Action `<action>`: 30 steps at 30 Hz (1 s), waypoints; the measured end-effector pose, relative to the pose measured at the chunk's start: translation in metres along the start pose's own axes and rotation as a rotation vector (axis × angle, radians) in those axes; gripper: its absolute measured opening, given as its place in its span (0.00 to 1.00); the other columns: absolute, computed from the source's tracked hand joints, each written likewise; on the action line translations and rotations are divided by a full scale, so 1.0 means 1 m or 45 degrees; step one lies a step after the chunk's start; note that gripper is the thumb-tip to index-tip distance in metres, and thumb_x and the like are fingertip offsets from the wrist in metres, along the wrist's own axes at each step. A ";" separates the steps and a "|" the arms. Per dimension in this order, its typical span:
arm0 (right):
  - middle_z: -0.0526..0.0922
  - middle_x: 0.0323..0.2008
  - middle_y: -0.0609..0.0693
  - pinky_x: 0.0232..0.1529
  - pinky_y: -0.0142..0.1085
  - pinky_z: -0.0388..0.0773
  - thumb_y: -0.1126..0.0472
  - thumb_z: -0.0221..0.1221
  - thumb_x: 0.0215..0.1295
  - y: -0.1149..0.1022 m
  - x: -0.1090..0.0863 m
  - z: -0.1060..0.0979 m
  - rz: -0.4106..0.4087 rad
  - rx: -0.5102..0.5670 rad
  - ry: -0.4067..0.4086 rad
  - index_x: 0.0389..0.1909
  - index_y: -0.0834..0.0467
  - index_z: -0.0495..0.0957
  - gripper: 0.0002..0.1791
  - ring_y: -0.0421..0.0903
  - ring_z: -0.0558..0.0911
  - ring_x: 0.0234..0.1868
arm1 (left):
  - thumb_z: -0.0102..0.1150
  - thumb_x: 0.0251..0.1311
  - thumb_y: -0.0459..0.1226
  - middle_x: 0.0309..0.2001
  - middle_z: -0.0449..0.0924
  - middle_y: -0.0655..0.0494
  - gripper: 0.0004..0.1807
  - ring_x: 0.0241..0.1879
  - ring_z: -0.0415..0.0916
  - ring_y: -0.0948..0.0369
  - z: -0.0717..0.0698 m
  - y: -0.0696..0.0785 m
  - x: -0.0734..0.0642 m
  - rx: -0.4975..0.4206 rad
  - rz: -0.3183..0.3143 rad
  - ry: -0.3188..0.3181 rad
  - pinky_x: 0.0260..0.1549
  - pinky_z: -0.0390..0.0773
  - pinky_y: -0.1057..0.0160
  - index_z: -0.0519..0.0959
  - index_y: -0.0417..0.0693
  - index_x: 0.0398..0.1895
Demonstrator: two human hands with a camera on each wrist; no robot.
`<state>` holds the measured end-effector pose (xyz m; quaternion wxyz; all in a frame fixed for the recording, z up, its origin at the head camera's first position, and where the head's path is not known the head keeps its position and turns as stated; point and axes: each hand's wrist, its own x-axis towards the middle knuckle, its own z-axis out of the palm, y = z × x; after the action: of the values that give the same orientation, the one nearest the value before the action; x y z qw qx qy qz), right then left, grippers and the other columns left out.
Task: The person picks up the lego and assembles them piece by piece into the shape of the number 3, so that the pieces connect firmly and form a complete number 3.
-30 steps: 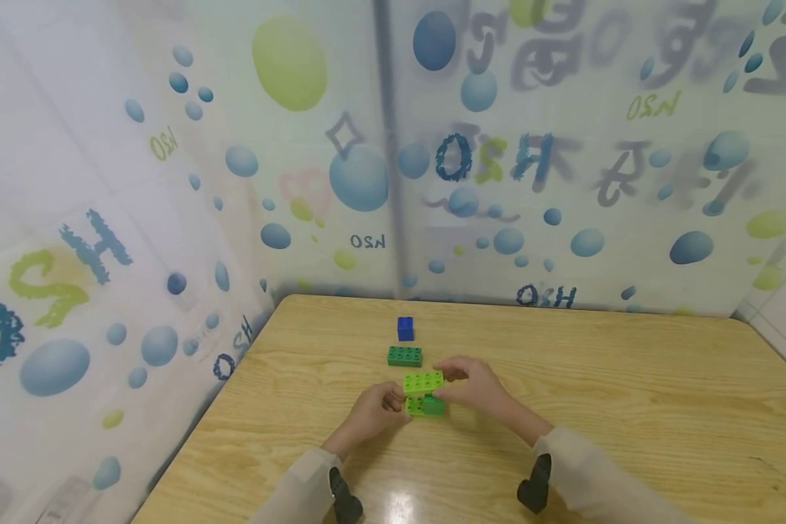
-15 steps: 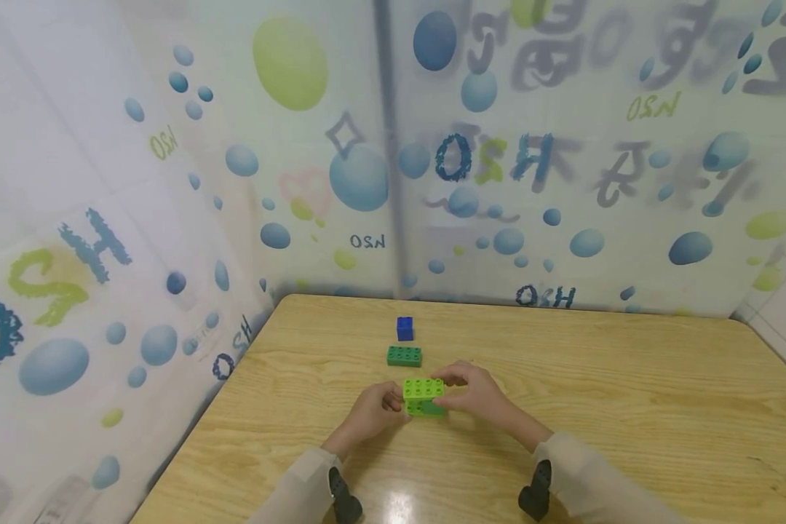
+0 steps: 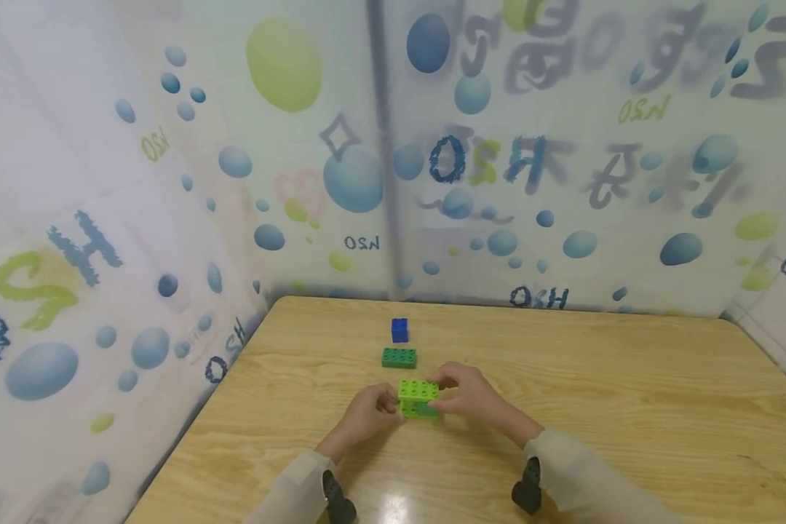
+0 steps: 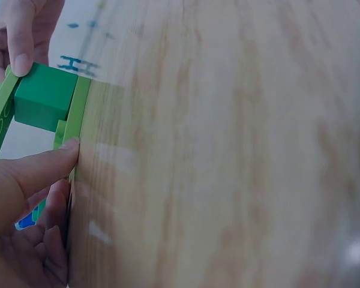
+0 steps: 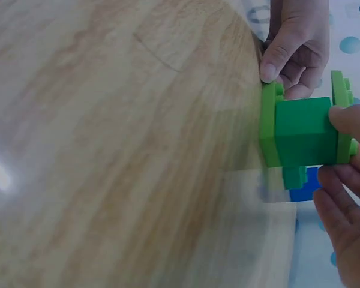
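Between the fingers [image 5: 355, 123], a boxy green block [image 5: 303, 135] sits on a lime lower plate [image 5: 268, 135], under a studded lime upper plate [image 3: 415, 390]. The right hand [image 3: 477, 399] pinches the upper, the left hand [image 3: 364, 412] the lower. Beyond the fingers, on the glossy wood-grained surface [image 3: 602, 393], lie a dark-green brick [image 3: 399, 359] and a blue block [image 3: 399, 332] (both studded plastic).

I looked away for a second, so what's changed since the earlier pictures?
The right hand lowered the upper lime plate to the green block; I can't tell if it is fully seated. Nothing was let go. The left hand, lower lime plate, blue brick and dark green brick stayed put.
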<state>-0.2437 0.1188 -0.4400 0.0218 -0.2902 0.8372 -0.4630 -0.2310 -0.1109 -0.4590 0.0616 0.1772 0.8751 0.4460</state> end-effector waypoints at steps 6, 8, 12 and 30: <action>0.77 0.37 0.47 0.43 0.42 0.76 0.63 0.69 0.49 -0.011 0.007 -0.001 0.020 -0.134 -0.052 0.39 0.59 0.77 0.15 0.45 0.76 0.39 | 0.68 0.47 0.30 0.29 0.75 0.54 0.12 0.30 0.71 0.62 -0.002 -0.001 0.000 0.012 -0.011 -0.007 0.29 0.72 0.66 0.76 0.39 0.35; 0.77 0.37 0.47 0.41 0.41 0.75 0.63 0.69 0.49 -0.014 0.009 -0.002 0.045 -0.147 -0.071 0.39 0.59 0.77 0.16 0.45 0.76 0.38 | 0.68 0.47 0.30 0.29 0.75 0.54 0.12 0.30 0.71 0.62 -0.002 -0.002 0.000 0.018 -0.007 -0.006 0.29 0.72 0.66 0.76 0.39 0.34; 0.76 0.35 0.48 0.38 0.40 0.73 0.63 0.69 0.48 -0.017 0.010 -0.003 0.082 -0.176 -0.093 0.38 0.59 0.76 0.16 0.45 0.74 0.37 | 0.68 0.47 0.29 0.29 0.75 0.54 0.12 0.30 0.71 0.62 -0.001 -0.002 0.000 0.012 -0.001 -0.004 0.30 0.73 0.67 0.76 0.39 0.34; 0.79 0.36 0.47 0.42 0.41 0.76 0.57 0.68 0.52 -0.016 0.006 -0.001 0.120 -0.086 -0.021 0.43 0.62 0.80 0.19 0.46 0.78 0.38 | 0.68 0.47 0.28 0.30 0.76 0.54 0.11 0.31 0.71 0.62 -0.001 0.003 -0.001 0.002 -0.028 -0.010 0.31 0.73 0.66 0.77 0.39 0.35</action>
<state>-0.2416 0.1099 -0.4251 0.0404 -0.2549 0.8650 -0.4304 -0.2297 -0.1105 -0.4559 0.0698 0.1697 0.8771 0.4438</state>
